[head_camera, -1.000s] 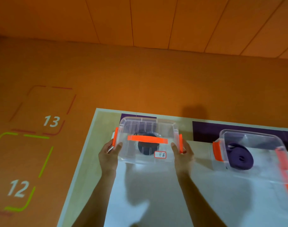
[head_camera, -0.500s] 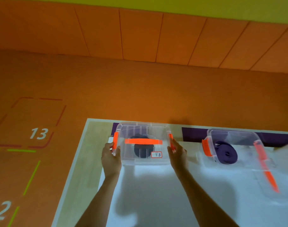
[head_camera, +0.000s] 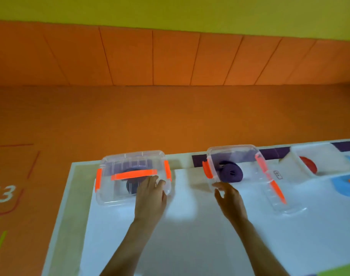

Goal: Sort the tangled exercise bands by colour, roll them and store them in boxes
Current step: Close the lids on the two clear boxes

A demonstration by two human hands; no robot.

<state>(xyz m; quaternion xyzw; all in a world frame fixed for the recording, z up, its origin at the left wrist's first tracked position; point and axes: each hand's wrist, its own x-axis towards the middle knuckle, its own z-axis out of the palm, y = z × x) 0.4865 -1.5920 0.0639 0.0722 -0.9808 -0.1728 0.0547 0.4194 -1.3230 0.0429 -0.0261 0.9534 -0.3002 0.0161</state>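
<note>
A clear closed box (head_camera: 108,194) with an orange handle and latches stands at the table's far left corner, a dark rolled band (head_camera: 131,188) inside it. My left hand (head_camera: 150,194) rests flat on its front right corner, fingers loosely spread. To the right stands an open clear box (head_camera: 230,147) holding a purple rolled band (head_camera: 230,173). My right hand (head_camera: 228,196) hovers with fingers apart at that box's front left corner and holds nothing. The open box's lid (head_camera: 274,188), with an orange handle, leans against its right side.
A third open box (head_camera: 325,174) with a red rolled band (head_camera: 308,166) sits at the far right. The white table (head_camera: 190,246) has its left edge close to the closed box. Beyond it lies orange floor with numbered squares.
Both hands have let go of the closed box's sides. My right hand moved right toward the open purple-band box; my left hand shifted to the closed box's front right corner. The view swung right.
</note>
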